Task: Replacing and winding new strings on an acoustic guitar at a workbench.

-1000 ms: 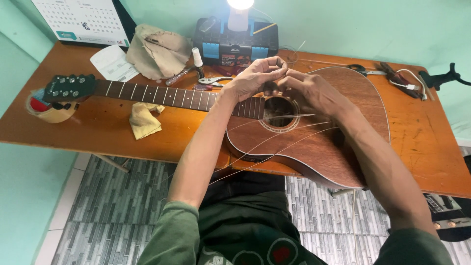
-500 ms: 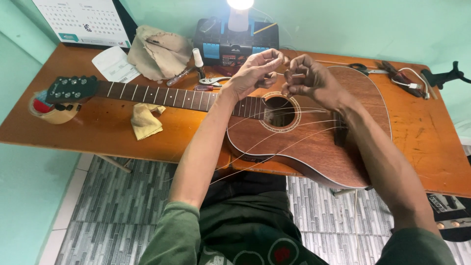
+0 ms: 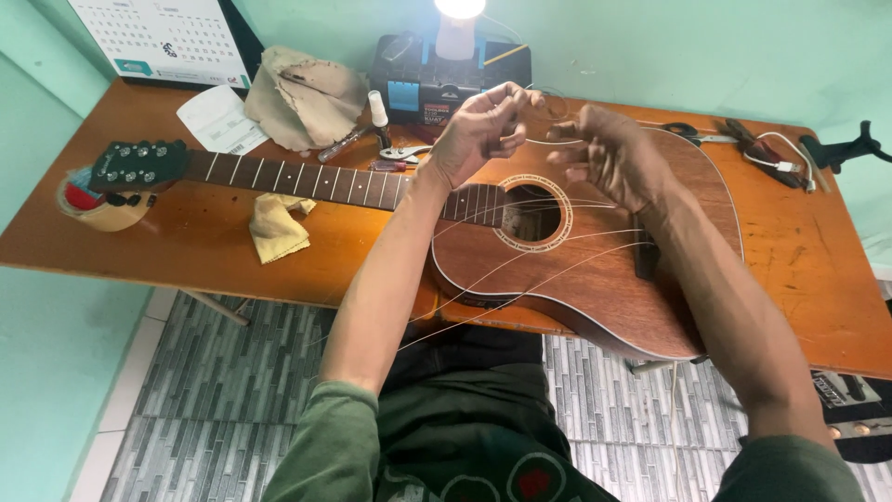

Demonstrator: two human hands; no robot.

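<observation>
A brown acoustic guitar (image 3: 604, 270) lies flat on the wooden table (image 3: 186, 251), its headstock (image 3: 139, 165) to the left. Loose strings (image 3: 520, 297) trail from its body over the table's near edge. Above the sound hole (image 3: 530, 212), my left hand (image 3: 478, 130) pinches a thin guitar string (image 3: 553, 141) between its fingertips. My right hand (image 3: 609, 153) holds the same string a little to the right, fingers curled. The string runs taut between both hands.
A yellow cloth (image 3: 277, 228) lies by the neck and a roll of tape (image 3: 98, 209) under the headstock. At the back are a beige rag (image 3: 302, 93), paper (image 3: 218, 119), a small bottle (image 3: 379, 112), a black box (image 3: 437, 79), a lamp (image 3: 457, 23). Pliers and cutters (image 3: 762, 149) sit far right.
Both hands have lifted from the sound hole and drawn apart, my right hand moving right, stretching the string between them.
</observation>
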